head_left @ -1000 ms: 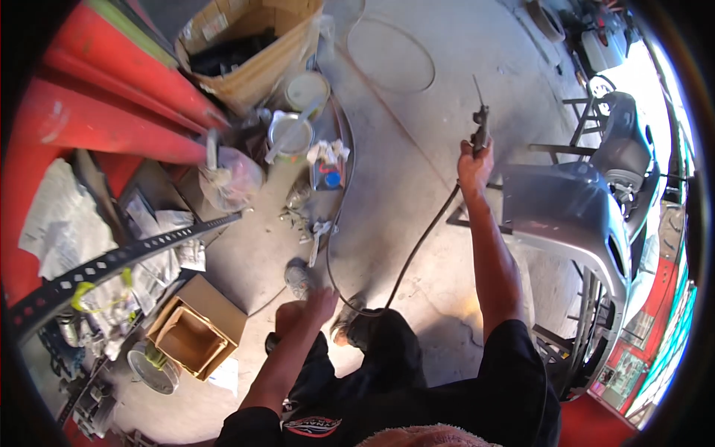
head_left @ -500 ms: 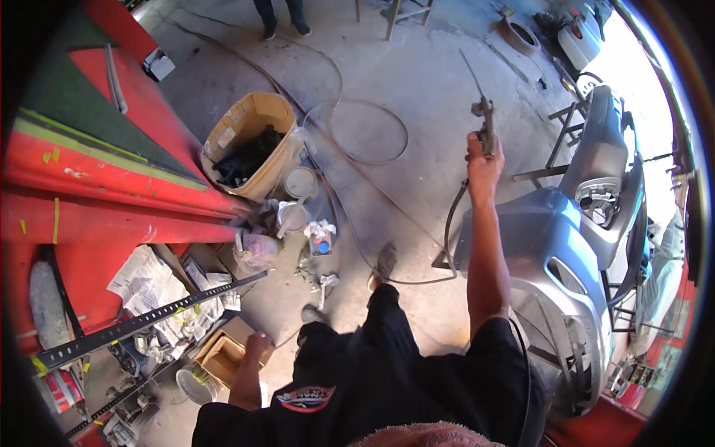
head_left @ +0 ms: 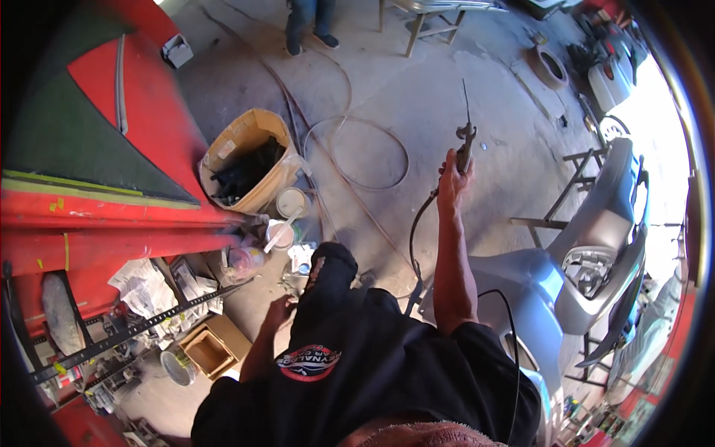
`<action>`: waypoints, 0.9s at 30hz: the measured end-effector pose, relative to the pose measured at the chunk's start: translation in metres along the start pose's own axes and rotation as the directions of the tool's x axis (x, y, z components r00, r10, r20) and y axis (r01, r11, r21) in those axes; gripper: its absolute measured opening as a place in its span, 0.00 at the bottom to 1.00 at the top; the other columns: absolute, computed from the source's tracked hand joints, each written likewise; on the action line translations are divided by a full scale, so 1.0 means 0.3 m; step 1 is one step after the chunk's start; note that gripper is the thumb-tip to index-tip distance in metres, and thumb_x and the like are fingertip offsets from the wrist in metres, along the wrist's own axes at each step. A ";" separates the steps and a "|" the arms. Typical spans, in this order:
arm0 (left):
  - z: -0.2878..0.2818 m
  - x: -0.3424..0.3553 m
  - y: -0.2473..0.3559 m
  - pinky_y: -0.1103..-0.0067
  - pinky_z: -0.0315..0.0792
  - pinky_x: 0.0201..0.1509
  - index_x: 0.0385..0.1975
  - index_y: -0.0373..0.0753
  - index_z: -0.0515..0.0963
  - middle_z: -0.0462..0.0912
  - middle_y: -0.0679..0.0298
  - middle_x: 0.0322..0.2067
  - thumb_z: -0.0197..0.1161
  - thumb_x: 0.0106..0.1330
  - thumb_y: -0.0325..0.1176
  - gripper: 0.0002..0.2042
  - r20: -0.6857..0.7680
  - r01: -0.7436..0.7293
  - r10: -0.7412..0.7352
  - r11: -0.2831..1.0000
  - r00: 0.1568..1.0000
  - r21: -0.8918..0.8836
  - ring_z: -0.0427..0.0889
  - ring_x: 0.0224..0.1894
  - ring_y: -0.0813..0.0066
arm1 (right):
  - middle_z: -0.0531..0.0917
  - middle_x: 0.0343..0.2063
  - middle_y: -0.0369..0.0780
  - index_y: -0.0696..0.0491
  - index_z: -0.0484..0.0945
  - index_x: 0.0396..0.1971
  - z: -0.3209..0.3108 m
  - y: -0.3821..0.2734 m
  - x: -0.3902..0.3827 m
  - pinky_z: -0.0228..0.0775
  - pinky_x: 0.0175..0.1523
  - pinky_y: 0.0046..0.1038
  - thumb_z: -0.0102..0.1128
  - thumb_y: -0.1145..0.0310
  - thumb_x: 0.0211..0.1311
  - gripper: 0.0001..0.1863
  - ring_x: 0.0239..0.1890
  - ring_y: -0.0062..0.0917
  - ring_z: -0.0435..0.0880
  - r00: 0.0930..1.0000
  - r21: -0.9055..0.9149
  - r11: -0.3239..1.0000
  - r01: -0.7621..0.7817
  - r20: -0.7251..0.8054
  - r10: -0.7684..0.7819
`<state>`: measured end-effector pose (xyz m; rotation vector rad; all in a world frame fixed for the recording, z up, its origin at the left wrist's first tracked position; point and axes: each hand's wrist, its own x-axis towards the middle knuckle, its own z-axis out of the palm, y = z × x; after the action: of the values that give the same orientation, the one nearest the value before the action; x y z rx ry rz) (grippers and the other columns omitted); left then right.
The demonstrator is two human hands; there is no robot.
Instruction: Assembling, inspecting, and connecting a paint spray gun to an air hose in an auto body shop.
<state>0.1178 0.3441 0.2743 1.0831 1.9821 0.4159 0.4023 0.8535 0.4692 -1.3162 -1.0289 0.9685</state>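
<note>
My right hand point(head_left: 454, 179) reaches forward, wrapped round the handle of an air blow gun point(head_left: 466, 140) with a long thin nozzle pointing away from me. A dark hose point(head_left: 414, 238) runs from the gun's handle back down toward the floor. To the right of that forearm are large grey bumpers point(head_left: 514, 279) on stands. My left hand point(head_left: 279, 308) hangs low beside my leg, its fingers loosely bent and a little apart, with nothing seen in them. Nearest to it are an open cardboard box point(head_left: 237, 335) and a black perforated metal rail point(head_left: 171, 314).
A tall cardboard carton point(head_left: 272, 179) with dark items stands left of centre, with paint cans point(head_left: 292, 202) beside it. Looped hoses point(head_left: 406, 167) cross the floor. Red bodywork point(head_left: 149, 89) fills the left. Another person's legs point(head_left: 302, 22) stand far off near a metal stand point(head_left: 432, 30).
My view has moved, and one of my knees is now raised in front. The blow gun has shifted slightly left and lower in view, still in my right hand. My left hand's fingers have loosened.
</note>
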 end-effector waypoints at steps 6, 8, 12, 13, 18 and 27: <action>-0.106 0.356 -0.035 0.64 0.79 0.43 0.44 0.39 0.81 0.86 0.49 0.35 0.68 0.62 0.42 0.16 0.046 0.180 -0.184 0.981 0.982 0.076 0.86 0.38 0.50 | 0.78 0.27 0.35 0.55 0.75 0.45 0.167 0.102 0.271 0.70 0.31 0.22 0.63 0.57 0.69 0.16 0.26 0.17 0.75 0.996 -0.044 0.995 -0.087 -0.013 0.086; -0.153 0.510 -0.087 0.68 0.79 0.51 0.49 0.41 0.82 0.86 0.48 0.45 0.69 0.61 0.46 0.21 0.289 0.310 -0.370 0.922 0.883 0.232 0.86 0.46 0.52 | 0.78 0.27 0.35 0.55 0.74 0.47 0.270 0.148 0.376 0.69 0.30 0.22 0.63 0.58 0.69 0.18 0.25 0.17 0.75 1.000 -0.089 0.996 -0.017 -0.002 0.017; -0.285 0.891 -0.166 0.64 0.78 0.43 0.39 0.37 0.82 0.86 0.52 0.36 0.68 0.62 0.44 0.15 0.318 0.434 -0.299 0.534 0.900 -0.725 0.86 0.40 0.57 | 0.78 0.27 0.37 0.57 0.75 0.44 0.422 0.207 0.640 0.71 0.33 0.27 0.63 0.52 0.67 0.21 0.29 0.20 0.77 1.000 -0.286 0.958 0.026 0.013 -0.024; -0.310 0.938 -0.276 0.64 0.77 0.38 0.32 0.38 0.82 0.85 0.58 0.31 0.69 0.62 0.43 0.14 0.073 0.230 -0.221 0.959 0.972 -0.163 0.85 0.35 0.63 | 0.78 0.27 0.37 0.57 0.75 0.44 0.496 0.262 0.710 0.71 0.33 0.27 0.63 0.52 0.67 0.21 0.29 0.20 0.77 0.998 -0.246 0.969 0.020 0.064 -0.005; -0.574 1.528 0.147 0.65 0.79 0.44 0.43 0.39 0.81 0.85 0.52 0.38 0.68 0.62 0.38 0.13 -0.477 -0.286 0.076 0.877 0.876 -0.387 0.85 0.40 0.51 | 0.80 0.29 0.44 0.59 0.78 0.41 0.631 0.455 1.012 0.69 0.39 0.40 0.65 0.58 0.62 0.19 0.32 0.35 0.76 0.999 -0.482 0.876 -0.026 0.014 0.038; -1.067 1.963 0.634 0.61 0.77 0.39 0.36 0.38 0.80 0.83 0.47 0.33 0.64 0.61 0.40 0.12 -0.420 -0.114 0.074 0.991 0.905 -0.072 0.84 0.37 0.48 | 0.83 0.52 0.49 0.61 0.77 0.57 0.851 0.563 1.324 0.72 0.56 0.35 0.61 0.60 0.67 0.24 0.51 0.36 0.83 0.993 -0.590 0.799 0.120 0.071 -0.097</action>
<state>-0.2044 0.9615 0.2894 1.0992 2.2555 0.8452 0.2704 1.3109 0.3117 -1.7267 -1.4990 0.5929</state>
